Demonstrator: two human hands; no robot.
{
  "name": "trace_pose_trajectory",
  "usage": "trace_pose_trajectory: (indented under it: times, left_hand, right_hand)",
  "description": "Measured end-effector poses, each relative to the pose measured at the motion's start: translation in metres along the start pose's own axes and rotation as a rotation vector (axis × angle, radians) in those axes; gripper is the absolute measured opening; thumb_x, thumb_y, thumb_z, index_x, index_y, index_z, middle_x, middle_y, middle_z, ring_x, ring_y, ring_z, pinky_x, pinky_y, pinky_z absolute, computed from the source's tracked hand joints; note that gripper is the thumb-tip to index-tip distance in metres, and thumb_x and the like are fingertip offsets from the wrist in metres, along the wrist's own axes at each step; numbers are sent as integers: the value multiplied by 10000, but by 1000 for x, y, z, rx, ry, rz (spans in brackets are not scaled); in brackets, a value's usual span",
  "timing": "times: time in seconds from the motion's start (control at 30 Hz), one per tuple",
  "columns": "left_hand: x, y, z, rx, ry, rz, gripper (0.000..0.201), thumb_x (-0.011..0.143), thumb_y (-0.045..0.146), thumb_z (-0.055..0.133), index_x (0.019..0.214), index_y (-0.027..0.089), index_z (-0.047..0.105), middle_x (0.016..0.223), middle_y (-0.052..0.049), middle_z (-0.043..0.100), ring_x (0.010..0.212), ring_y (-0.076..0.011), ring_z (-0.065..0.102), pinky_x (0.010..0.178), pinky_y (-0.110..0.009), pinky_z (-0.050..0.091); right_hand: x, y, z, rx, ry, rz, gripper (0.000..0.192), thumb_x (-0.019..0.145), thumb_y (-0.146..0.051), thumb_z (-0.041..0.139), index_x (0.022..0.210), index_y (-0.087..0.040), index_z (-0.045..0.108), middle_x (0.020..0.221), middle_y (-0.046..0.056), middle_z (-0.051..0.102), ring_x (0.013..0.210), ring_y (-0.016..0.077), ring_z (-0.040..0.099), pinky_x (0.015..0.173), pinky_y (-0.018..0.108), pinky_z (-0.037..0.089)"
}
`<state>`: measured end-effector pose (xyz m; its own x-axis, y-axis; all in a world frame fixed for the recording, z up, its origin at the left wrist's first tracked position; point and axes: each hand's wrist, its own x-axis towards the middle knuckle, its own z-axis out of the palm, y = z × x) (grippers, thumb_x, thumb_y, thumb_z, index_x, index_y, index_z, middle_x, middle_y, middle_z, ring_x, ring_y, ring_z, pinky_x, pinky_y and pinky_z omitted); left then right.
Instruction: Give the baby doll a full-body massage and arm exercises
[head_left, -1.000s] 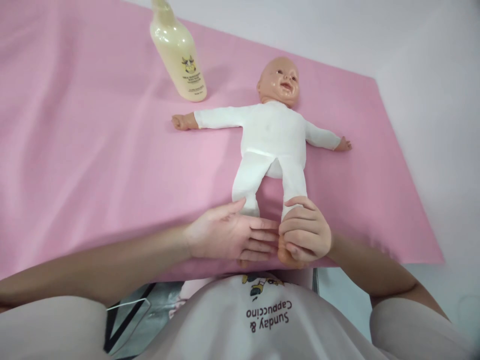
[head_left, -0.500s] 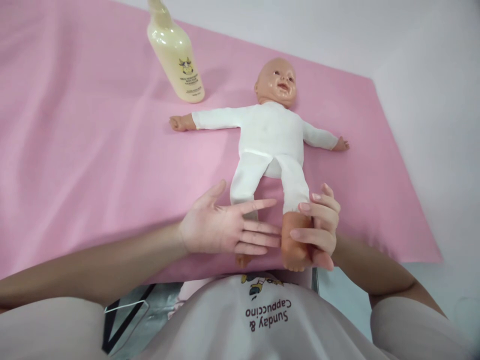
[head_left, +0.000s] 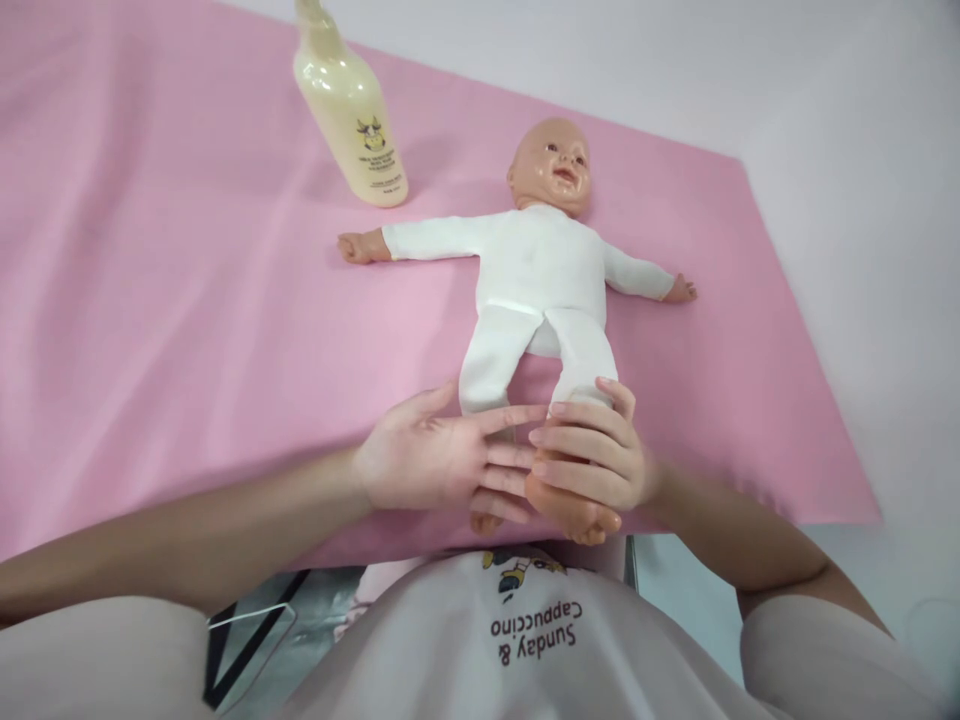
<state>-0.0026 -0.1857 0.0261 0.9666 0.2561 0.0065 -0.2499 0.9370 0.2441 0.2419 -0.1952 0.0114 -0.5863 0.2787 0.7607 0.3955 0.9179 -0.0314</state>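
A baby doll [head_left: 541, 260] in a white suit lies on its back on the pink cloth [head_left: 225, 330], arms spread and legs toward me. My right hand [head_left: 592, 455] has its fingers wrapped over the lower leg and ankle on the right, with the toes showing below. Palm up and fingers spread, my left hand [head_left: 442, 455] lies across the other lower leg, its fingertips against the inner side of the leg under my right hand. Part of the left-side foot shows below my left hand.
A pale yellow pump bottle [head_left: 352, 120] with a cow label stands on the cloth at the upper left, beyond the doll's arm. The cloth's near edge runs close to my shirt [head_left: 525, 640]. A pale surface borders it on the right.
My right hand has moved left and over the top of the doll's lower leg. The foot has rolled, its toes turning toward the right. My left hand has barely shifted.
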Motion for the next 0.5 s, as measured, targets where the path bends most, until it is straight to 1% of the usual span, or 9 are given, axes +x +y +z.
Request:
trace_pose_trajectory:
  times: [0.03,0.1,0.2,0.23,0.3,0.4,0.5]
  left_hand:
    - [0,0,1,13,-3,-5,862,906,641,421,1591,148,245,1375,-178,602,1281,-337,553,1103,-518,320]
    - [1,1,3,29,0,-17,841,911,611,435,1589,149,249,1382,-180,602,1285,-340,554,1099,-517,327]
    - [1,1,3,39,0,-30,836,922,590,433,1596,139,232,1390,-181,604,1283,-338,565,1107,-517,317]
    - [1,1,3,40,-6,-34,836,926,589,434,1598,137,227,1394,-178,605,1288,-333,568,1116,-513,308]
    - [1,0,2,40,-27,-40,838,932,593,439,1598,131,224,1400,-175,607,1298,-327,573,1127,-495,296]
    - [0,-2,-2,48,-32,-59,834,933,600,430,1594,130,237,1412,-177,599,1316,-349,567,1103,-480,321]
    - [0,-2,-3,64,-12,-84,815,933,589,408,1593,138,250,1460,-177,558,1333,-372,553,1094,-487,332]
  right_hand:
    - [8,-1,-3,-5,76,-45,192,979,-478,559,966,-321,670,1001,-31,732,1044,182,675,1244,475,354]
    - [21,-2,-9,-4,117,-30,170,1003,-373,532,926,-303,667,972,-36,729,997,146,689,1229,409,395]
    - [30,-1,-14,36,92,-23,221,1037,-301,464,931,-244,651,869,-21,730,905,134,710,1109,380,528]
    - [31,0,-14,48,83,-28,222,1038,-293,464,924,-232,645,840,-19,732,880,136,717,1046,376,573]
    - [29,1,-15,66,57,-25,172,1016,-277,522,890,-228,629,795,-27,735,831,134,725,934,355,626]
    - [25,3,-15,105,14,20,99,944,-229,637,853,-218,600,737,-34,723,756,129,720,877,323,639]
    - [23,2,-16,168,1,83,105,922,-236,635,844,-216,569,700,-34,694,688,131,699,821,318,635]
